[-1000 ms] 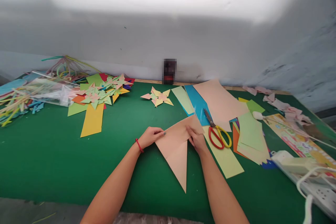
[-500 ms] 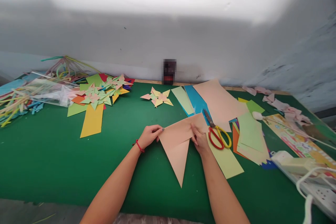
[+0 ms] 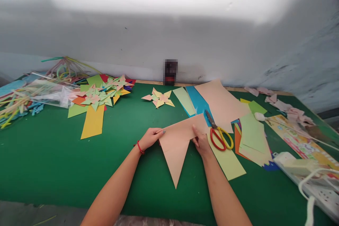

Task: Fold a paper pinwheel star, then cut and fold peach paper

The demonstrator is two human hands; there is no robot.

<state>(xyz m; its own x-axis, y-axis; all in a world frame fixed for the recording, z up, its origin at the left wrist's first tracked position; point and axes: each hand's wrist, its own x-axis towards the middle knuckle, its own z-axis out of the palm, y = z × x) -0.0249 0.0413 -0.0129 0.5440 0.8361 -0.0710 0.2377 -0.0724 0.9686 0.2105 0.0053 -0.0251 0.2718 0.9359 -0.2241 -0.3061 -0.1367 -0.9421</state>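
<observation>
A pale peach sheet of paper [image 3: 177, 148] is held between my two hands, folded so that a pointed triangle hangs down toward me and a strip runs off to the right. My left hand [image 3: 152, 137], with a red cord at the wrist, pinches its upper left corner. Thumb on top, my right hand [image 3: 200, 140] grips the strip, its other fingers hidden underneath. Just right of that hand, scissors [image 3: 218, 132] with one red and one yellow handle lie partly open on a pale yellow-green sheet [image 3: 229, 162].
Folded paper stars [image 3: 161, 99] lie mid-table, with more stars [image 3: 97, 95] on coloured paper at left. Beyond my right hand are a large peach sheet [image 3: 221, 100] and green sheets [image 3: 251, 134]. A white power strip [image 3: 317, 190] with cables sits at the right edge of the green table [image 3: 53, 169].
The hanging triangle's tip has swung slightly left. My left hand's thumb now lies farther over the paper's corner, and the right hand keeps its grip.
</observation>
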